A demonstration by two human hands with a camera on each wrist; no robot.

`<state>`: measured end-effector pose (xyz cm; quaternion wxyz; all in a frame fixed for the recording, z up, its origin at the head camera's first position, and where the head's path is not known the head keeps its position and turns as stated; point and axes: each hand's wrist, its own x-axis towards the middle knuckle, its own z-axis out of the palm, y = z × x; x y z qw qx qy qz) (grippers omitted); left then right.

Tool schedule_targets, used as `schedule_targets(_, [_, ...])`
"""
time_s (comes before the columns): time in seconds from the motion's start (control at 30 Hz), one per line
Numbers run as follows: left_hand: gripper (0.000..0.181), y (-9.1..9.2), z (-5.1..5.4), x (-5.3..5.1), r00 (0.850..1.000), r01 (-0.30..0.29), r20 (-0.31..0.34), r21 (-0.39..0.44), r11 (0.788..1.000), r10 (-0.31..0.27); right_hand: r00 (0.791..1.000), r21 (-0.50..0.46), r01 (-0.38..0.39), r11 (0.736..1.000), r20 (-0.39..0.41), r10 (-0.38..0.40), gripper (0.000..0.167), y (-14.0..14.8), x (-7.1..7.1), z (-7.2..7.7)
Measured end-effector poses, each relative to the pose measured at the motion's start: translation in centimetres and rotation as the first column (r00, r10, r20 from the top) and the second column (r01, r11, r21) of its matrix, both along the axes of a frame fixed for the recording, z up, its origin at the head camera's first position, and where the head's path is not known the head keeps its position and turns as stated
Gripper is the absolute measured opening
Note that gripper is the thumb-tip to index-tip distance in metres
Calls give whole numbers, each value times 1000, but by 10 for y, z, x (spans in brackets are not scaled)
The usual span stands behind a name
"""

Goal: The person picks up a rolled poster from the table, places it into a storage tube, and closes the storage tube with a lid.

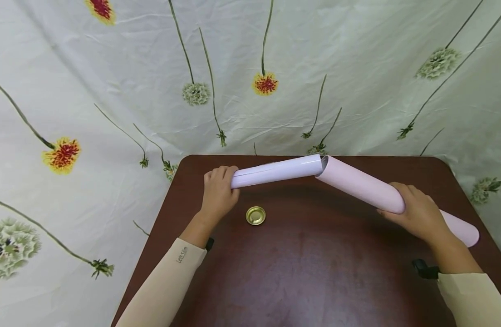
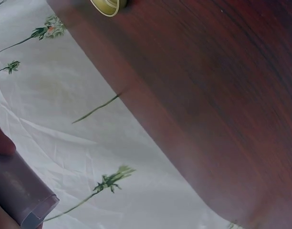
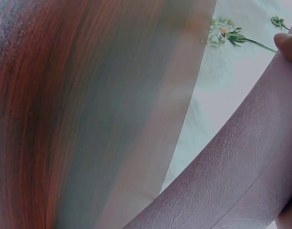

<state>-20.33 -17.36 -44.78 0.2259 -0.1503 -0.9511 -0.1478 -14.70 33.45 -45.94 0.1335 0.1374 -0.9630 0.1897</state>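
Pink roll [image 1: 361, 184] and white roll [image 1: 279, 170] sit above the table [image 1: 307, 268], ends close together, angled. Our right hand [image 1: 419, 212] grips the pink roll, our left hand [image 1: 220, 190] the white roll. If we push them together misaligned, edges could crumple; squeezing hard could dent either.

Left hand [image 1: 219, 190]: grips the near end of a glossy white roll [image 1: 277, 171].
Right hand [image 1: 418, 213]: grips a wider pale pink roll [image 1: 358, 182] partway along.
Roll ends: meet above the table's far edge; whether touching, unclear.
Gold-coloured round dish [image 1: 256, 215]: on the table, near the left hand.
Table [image 1: 307, 277]: dark reddish-brown, rounded far corners.
Floral sheet [image 1: 234, 50]: white, behind and beside the table.
Sleeves [image 1: 162, 286]: cream; the left printed with small lettering.
Wrists: black bands [image 1: 426, 270].
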Motion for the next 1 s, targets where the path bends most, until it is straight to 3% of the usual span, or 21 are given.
schedule_targets(1.0, [47,-4,-1,2,994,70,-80,-37,997,-72,1000,41,-21,999,12,20,77,-3,3,-2])
